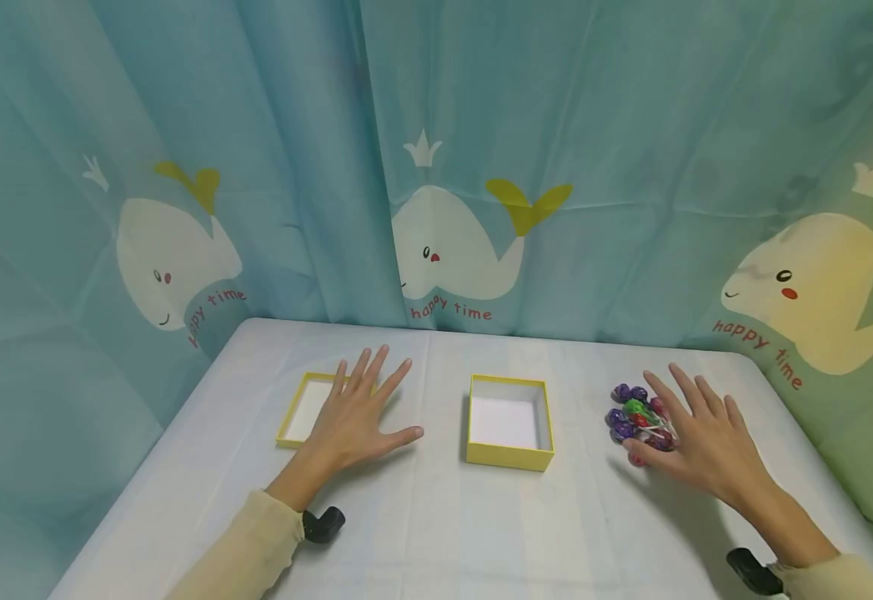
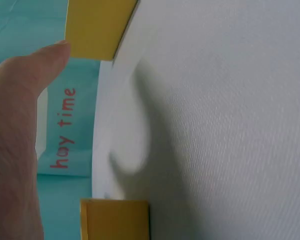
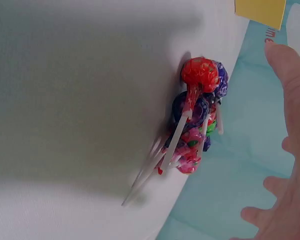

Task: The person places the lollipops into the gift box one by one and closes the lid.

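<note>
The left hand (image 1: 352,423), fingers spread, hovers by a yellow lid (image 1: 307,410); the spread right hand (image 1: 715,448) nears lollipops (image 1: 635,407); the curtain (image 1: 631,267) reads "happy time".

We see neither the yellow-rimmed lid (image 1: 307,408) nor the lollipops (image 1: 634,412) whole.
In the head view, the left hand (image 1: 353,425) hides the lid's right side from us, and we cannot count the lollipops, partly covered by the right hand (image 1: 714,450). The lower edge cuts off both sleeves (image 1: 244,550); the right edge trims the rightmost whale print (image 1: 819,292). In the right wrist view, we find the yellow box (image 3: 262,10) cropped at the top.
</note>
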{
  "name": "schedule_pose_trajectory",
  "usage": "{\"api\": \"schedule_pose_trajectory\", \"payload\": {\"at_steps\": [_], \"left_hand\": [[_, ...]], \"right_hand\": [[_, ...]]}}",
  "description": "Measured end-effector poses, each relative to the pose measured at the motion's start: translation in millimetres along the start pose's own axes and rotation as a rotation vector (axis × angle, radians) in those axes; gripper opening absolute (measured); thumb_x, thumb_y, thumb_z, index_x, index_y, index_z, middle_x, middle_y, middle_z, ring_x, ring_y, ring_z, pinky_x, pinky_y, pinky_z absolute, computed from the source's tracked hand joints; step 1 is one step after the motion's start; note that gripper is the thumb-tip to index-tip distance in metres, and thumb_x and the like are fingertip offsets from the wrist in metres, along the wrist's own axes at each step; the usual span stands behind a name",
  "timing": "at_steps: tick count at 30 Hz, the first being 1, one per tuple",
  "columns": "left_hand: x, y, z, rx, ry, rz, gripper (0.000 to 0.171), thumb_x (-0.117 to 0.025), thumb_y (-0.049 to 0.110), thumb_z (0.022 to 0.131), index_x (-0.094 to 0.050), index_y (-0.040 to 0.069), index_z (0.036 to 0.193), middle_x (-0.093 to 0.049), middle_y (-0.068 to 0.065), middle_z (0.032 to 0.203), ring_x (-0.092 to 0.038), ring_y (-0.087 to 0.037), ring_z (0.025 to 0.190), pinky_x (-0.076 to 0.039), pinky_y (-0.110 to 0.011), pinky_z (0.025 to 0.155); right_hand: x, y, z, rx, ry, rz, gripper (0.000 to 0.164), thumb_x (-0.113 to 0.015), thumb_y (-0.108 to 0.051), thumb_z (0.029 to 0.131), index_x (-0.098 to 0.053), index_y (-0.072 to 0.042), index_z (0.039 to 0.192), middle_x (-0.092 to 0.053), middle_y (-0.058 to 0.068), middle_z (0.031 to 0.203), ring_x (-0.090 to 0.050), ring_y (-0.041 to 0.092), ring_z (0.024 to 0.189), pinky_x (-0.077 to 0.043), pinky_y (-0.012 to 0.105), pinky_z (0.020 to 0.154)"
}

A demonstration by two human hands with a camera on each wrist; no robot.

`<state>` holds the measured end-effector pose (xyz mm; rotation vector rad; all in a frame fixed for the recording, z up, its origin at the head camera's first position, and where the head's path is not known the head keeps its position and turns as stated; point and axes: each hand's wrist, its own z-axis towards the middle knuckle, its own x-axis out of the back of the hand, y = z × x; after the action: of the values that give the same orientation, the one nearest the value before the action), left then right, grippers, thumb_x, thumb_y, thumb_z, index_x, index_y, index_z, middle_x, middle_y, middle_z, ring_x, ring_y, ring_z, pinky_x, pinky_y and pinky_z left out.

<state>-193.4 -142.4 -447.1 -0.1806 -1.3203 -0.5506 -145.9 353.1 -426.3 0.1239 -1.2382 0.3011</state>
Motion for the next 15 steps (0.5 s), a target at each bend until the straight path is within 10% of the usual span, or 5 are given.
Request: {"api": "schedule_pose_trajectory", "payload": {"at_steps": [15], "left_hand": [[-14.2, 41.3, 26.8, -0.053, -0.197, -0.578, 0.105, -0.073, 0.060, 0.088, -0.011, 0.028, 0.166, -0.016, -0.003, 0.171, -0.018, -0.025, 0.156, -0.016, -0.057, 0.126]], "right_hand": [[0, 25, 18, 0.091, -0.065, 0.349, 0.083, -0.087, -0.027, 0.083, -0.045, -0.006, 0.151, -0.044, 0.031, 0.148, -0.045, 0.060, 0.125, -0.040, 0.081, 0.089]]}}
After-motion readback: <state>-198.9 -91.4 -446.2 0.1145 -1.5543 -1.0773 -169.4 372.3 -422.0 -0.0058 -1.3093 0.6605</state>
